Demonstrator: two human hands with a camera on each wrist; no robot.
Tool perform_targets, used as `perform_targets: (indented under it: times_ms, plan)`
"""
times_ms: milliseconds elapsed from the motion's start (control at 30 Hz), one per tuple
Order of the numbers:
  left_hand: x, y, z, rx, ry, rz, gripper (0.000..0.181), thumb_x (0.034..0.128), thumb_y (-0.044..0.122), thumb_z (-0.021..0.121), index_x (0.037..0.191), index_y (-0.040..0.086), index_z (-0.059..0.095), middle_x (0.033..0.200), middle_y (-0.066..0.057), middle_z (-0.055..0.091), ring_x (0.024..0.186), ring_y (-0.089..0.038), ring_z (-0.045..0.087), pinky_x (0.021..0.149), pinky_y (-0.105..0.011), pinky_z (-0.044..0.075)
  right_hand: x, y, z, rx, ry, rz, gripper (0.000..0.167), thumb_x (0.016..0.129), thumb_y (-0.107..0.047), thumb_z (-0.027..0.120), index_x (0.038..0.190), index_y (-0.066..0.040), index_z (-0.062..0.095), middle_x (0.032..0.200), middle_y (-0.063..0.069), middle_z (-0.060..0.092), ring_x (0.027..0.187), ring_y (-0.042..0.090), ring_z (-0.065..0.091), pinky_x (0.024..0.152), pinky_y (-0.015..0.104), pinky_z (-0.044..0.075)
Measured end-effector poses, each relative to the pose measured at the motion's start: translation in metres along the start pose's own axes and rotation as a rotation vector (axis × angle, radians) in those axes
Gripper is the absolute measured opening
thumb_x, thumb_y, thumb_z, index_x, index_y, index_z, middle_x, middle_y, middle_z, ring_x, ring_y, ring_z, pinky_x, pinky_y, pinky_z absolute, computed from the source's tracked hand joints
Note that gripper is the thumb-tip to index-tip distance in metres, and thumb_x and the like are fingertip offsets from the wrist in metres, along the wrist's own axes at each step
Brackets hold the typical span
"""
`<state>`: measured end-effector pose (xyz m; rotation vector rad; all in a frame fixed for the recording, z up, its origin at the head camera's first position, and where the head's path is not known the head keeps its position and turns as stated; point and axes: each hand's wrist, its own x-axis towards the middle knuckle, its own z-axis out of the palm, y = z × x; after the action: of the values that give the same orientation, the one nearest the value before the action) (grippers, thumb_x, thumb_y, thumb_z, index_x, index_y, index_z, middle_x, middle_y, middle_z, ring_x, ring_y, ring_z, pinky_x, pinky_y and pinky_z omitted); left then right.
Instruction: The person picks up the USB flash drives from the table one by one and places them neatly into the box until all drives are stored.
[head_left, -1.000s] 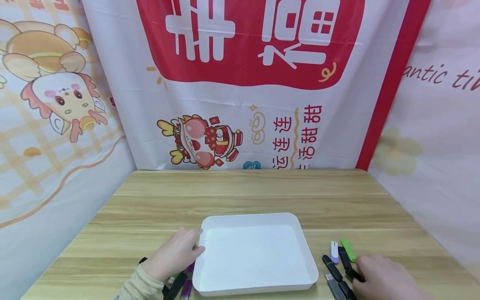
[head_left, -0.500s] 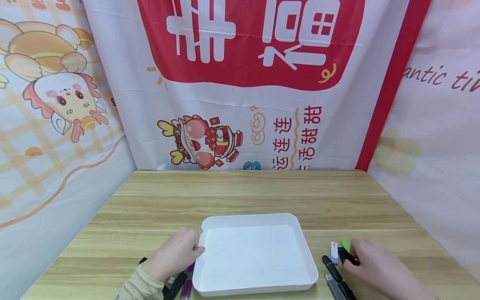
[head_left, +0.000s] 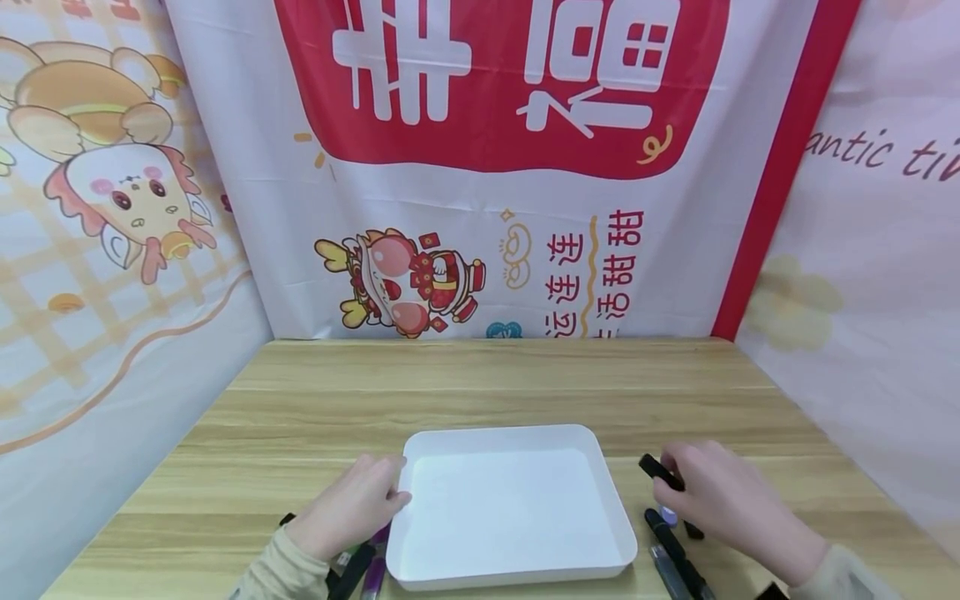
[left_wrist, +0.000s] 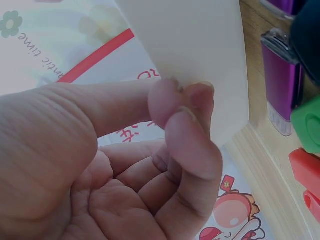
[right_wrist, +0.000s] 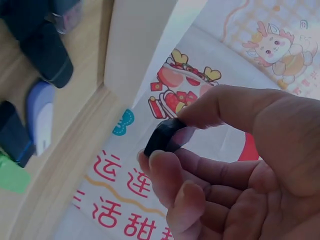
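Observation:
A shallow white tray (head_left: 510,578) stands on the table between my two hands. My left hand (head_left: 352,510) pinches its left wall between thumb and fingers; the left wrist view shows that grip on the white wall (left_wrist: 200,45). Above the loose drives on the right, my right hand (head_left: 738,504) holds a black USB flash drive (head_left: 660,472) between thumb and fingertips. In the right wrist view the held drive (right_wrist: 162,137) is raised off the table, partly hidden by the fingers. Beneath that hand lie a white-and-purple flash drive (right_wrist: 41,115) and a green one (right_wrist: 12,175).
Right of the tray lie a black flash drive (head_left: 665,533) and a grey one (head_left: 670,572). Left of it, by my left forearm, are a purple drive (left_wrist: 282,75), a green one (left_wrist: 309,122) and a red one (left_wrist: 306,170). Printed cloths hang around the wooden table (head_left: 495,383).
My right hand has taken hold of a black flash drive, lifted it off the group and moved it farther from me, slightly toward the tray. The left hand and the tray stay in place.

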<state>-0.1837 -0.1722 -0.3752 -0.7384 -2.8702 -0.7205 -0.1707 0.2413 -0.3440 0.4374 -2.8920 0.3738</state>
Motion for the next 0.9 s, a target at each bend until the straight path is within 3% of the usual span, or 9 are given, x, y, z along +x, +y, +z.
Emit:
perform_targets:
  times_ms: [233, 500, 900]
  plan:
    - [-0.001, -0.001, 0.000, -0.017, 0.009, 0.013, 0.026, 0.0845, -0.001, 0.070, 0.073, 0.010, 0.049, 0.055, 0.007, 0.044, 0.045, -0.004, 0.042, 0.040, -0.023, 0.040, 0.026, -0.010, -0.003, -0.055, 0.066, -0.121, 0.014, 0.081, -0.020, 0.073, 0.076, -0.015, 0.060, 0.065, -0.007, 0.046, 0.054, 0.010, 0.041, 0.043, 0.028, 0.035]
    - [0.000, -0.001, 0.000, -0.014, 0.003, 0.011, 0.028, 0.0847, 0.000, 0.071, 0.072, 0.011, 0.048, 0.054, 0.007, 0.043, 0.045, -0.005, 0.041, 0.040, -0.023, 0.040, 0.056, -0.021, 0.000, -0.098, 0.060, -0.272, 0.017, 0.082, -0.019, 0.075, 0.074, -0.017, 0.060, 0.061, -0.011, 0.046, 0.050, 0.006, 0.040, 0.042, 0.024, 0.035]
    - [0.001, -0.002, 0.003, -0.035, 0.007, 0.010, 0.026, 0.0850, -0.002, 0.070, 0.073, 0.010, 0.050, 0.054, 0.007, 0.044, 0.046, -0.005, 0.043, 0.042, -0.024, 0.041, 0.087, -0.031, 0.012, -0.163, -0.056, -0.464, 0.015, 0.080, -0.019, 0.079, 0.081, -0.016, 0.065, 0.070, -0.009, 0.055, 0.055, 0.005, 0.045, 0.050, 0.020, 0.043]
